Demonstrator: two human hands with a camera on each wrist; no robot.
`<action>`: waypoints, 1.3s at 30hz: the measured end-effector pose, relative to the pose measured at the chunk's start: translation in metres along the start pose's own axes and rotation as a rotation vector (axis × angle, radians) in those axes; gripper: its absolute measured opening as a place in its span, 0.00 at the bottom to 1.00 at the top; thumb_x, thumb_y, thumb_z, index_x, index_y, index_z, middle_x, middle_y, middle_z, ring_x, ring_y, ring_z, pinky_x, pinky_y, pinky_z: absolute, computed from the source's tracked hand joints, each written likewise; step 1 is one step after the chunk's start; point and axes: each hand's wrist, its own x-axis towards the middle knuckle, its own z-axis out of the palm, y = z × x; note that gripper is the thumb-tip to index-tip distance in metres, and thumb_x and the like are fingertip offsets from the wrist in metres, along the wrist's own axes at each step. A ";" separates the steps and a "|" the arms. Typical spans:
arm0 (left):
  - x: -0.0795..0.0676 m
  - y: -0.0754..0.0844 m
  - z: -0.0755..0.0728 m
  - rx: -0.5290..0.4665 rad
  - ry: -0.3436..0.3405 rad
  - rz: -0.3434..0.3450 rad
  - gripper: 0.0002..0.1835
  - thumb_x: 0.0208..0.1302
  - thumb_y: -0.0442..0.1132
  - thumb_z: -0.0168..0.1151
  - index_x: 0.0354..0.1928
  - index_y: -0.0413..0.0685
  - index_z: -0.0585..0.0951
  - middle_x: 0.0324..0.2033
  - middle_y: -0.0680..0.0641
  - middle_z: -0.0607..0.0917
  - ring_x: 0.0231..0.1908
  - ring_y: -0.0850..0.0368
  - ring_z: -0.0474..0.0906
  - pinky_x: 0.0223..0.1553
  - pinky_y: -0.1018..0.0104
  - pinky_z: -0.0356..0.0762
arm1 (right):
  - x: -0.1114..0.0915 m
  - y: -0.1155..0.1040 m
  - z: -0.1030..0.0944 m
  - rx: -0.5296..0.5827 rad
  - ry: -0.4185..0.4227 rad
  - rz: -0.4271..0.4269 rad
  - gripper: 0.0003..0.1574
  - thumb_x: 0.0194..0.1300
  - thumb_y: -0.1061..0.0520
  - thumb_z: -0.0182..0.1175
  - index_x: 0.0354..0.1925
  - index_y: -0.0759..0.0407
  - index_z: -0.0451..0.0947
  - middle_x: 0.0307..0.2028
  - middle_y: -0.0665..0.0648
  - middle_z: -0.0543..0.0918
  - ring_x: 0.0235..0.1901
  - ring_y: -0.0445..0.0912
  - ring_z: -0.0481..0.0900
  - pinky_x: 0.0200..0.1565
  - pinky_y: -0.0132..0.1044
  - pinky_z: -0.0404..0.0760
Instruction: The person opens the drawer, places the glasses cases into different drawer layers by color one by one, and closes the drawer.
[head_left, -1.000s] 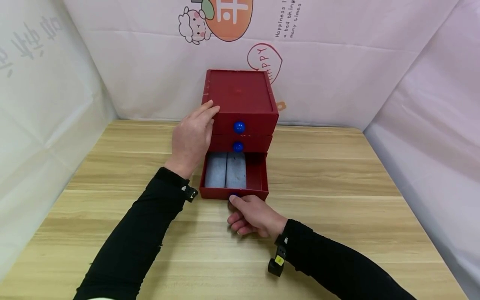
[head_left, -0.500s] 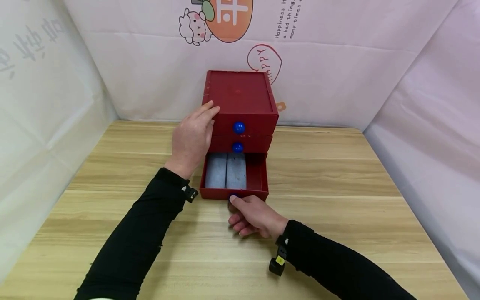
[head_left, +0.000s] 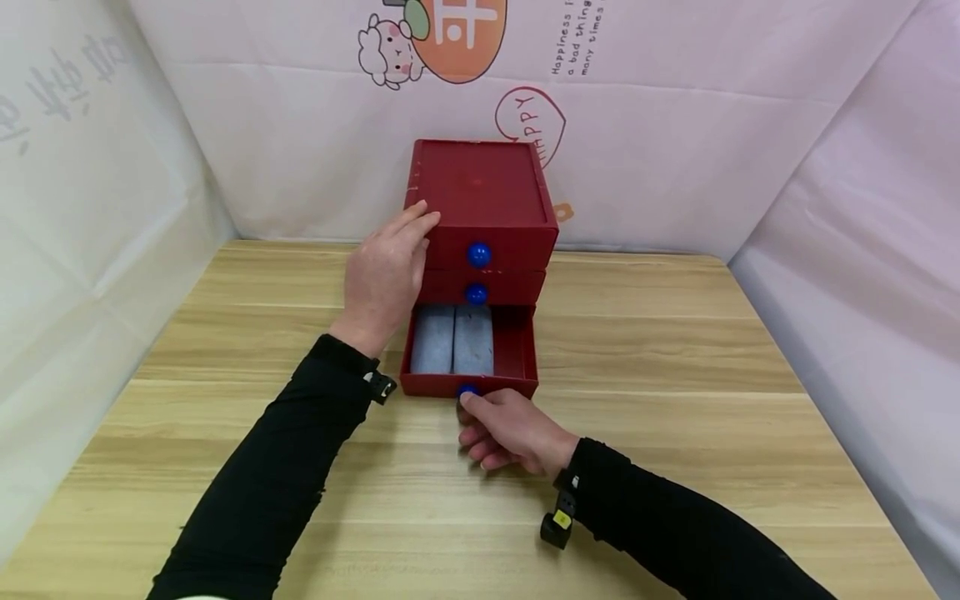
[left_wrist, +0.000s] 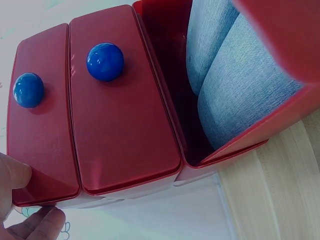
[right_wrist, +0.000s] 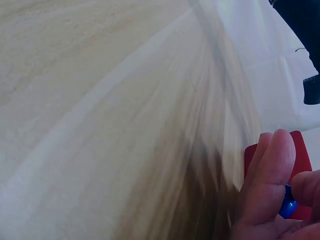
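Observation:
A red drawer cabinet stands at the back of the table. My left hand holds its front left edge, with the thumb on the top drawer's front and fingers against the side. The bottom drawer is pulled out. Inside, on its left, lie two blue-grey folded cloth pieces side by side; the drawer's right part shows bare red. My right hand pinches the bottom drawer's blue knob between thumb and finger, its other fingers curled below. The hand partly covers that knob.
The top drawer and middle drawer are closed, each with a blue knob. Behind the cabinet hangs a white printed cloth, with more white cloth at both sides. Wood-grain tabletop surrounds the cabinet's front and sides.

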 end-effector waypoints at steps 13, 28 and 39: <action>0.000 -0.001 0.000 0.003 0.007 0.001 0.20 0.71 0.40 0.54 0.62 0.48 0.79 0.62 0.47 0.79 0.58 0.55 0.76 0.53 0.60 0.78 | 0.023 -0.020 -0.013 0.025 0.058 0.018 0.33 0.72 0.37 0.48 0.54 0.64 0.75 0.36 0.58 0.84 0.25 0.45 0.78 0.27 0.34 0.81; -0.001 -0.003 0.005 -0.002 0.039 0.019 0.19 0.71 0.39 0.54 0.61 0.48 0.79 0.62 0.48 0.79 0.55 0.53 0.78 0.49 0.60 0.80 | 0.059 -0.044 -0.028 0.031 0.118 0.011 0.31 0.74 0.40 0.46 0.55 0.65 0.74 0.37 0.60 0.84 0.25 0.46 0.79 0.27 0.35 0.82; -0.001 -0.003 0.005 -0.020 0.049 0.018 0.18 0.71 0.38 0.54 0.60 0.47 0.80 0.61 0.47 0.79 0.56 0.54 0.77 0.51 0.60 0.80 | 0.076 -0.054 -0.031 0.074 0.144 -0.006 0.29 0.74 0.42 0.45 0.55 0.65 0.73 0.39 0.61 0.84 0.27 0.46 0.81 0.28 0.35 0.83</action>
